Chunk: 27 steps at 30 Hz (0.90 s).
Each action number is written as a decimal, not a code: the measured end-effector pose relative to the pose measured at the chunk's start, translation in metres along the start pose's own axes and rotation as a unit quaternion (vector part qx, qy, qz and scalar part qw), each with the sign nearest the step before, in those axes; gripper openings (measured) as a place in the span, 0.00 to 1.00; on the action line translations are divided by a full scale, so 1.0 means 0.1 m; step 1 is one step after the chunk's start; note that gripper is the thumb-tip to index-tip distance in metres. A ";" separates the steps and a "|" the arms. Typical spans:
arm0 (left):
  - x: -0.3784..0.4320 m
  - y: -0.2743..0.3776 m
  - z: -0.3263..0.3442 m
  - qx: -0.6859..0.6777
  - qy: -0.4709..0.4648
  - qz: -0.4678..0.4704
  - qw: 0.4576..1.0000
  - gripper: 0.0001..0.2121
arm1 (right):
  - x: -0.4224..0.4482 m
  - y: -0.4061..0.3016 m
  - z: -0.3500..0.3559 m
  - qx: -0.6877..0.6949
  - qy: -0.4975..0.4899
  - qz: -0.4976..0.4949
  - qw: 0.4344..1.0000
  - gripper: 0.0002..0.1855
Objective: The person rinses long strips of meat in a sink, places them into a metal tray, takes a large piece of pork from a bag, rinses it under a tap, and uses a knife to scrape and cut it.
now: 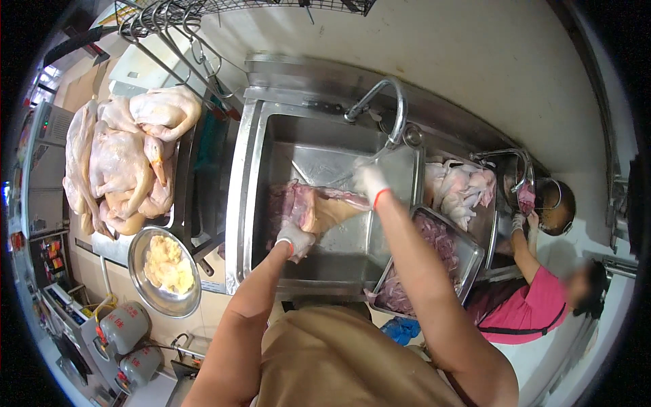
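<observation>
A large piece of raw meat with yellowish skin (333, 211) lies in the stainless steel sink basin (325, 262). My left hand (296, 240), in a pale glove with a red band at the wrist, grips its near edge. My right hand (370, 178), also gloved and red-banded, is just below the spout of the curved faucet (399, 114), above the meat's right end. Motion blurs its fingers, so whether they hold anything does not show. A thin stream of water seems to run beside that hand. Darker meat at the basin's left side is partly in shadow.
Several plucked ducks (122, 152) are piled at left, above a metal bowl of yellow fat (165, 264). Hooks (163, 46) hang upper left. Trays of sliced meat (437, 239) and pale poultry pieces (457, 191) stand right. Beyond, a co-worker (529, 305) handles meat at another faucet.
</observation>
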<state>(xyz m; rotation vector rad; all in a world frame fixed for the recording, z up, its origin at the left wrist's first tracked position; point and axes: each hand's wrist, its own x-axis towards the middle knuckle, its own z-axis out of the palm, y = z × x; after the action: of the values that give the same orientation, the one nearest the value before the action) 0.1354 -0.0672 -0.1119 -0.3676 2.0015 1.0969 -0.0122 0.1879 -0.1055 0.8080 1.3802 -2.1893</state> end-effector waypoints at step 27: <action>0.19 -0.41 0.13 -0.097 -0.015 -0.106 0.989 0.26 | -1.95 -0.48 -0.68 -0.038 0.079 -0.167 0.982 0.25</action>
<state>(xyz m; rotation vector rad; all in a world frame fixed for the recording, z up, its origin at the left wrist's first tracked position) 0.1537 -0.0786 -0.1540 -0.6474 1.7872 1.1565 0.1192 0.2790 0.0341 0.7845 1.7776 -2.3404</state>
